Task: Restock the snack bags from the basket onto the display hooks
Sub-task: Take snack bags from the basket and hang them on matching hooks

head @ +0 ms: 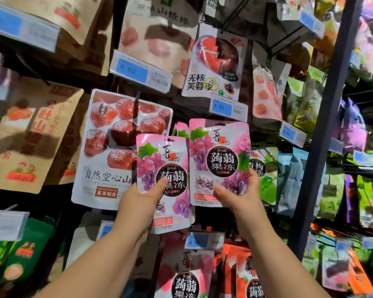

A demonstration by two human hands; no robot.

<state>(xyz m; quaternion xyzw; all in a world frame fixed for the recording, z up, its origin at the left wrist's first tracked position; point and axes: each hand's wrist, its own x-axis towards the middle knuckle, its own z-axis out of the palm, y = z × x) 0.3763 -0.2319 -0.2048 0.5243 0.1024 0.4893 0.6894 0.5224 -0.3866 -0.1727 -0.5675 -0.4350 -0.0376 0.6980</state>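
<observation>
Hanging is the step in hand. The left hand [142, 198] has its fingers curled round the lower part of one pink jelly bag [153, 160]. The right hand [239, 194] grips a second bag [220, 153] just to the right, raised higher against the display. Next, that bag's top hole [221, 125] must find the hook, which is hidden behind the bags. The basket is out of view.

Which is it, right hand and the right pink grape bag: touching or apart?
Touching. Head view shows the right hand pinching the right pink grape bag, thumb on its lower front.
</observation>
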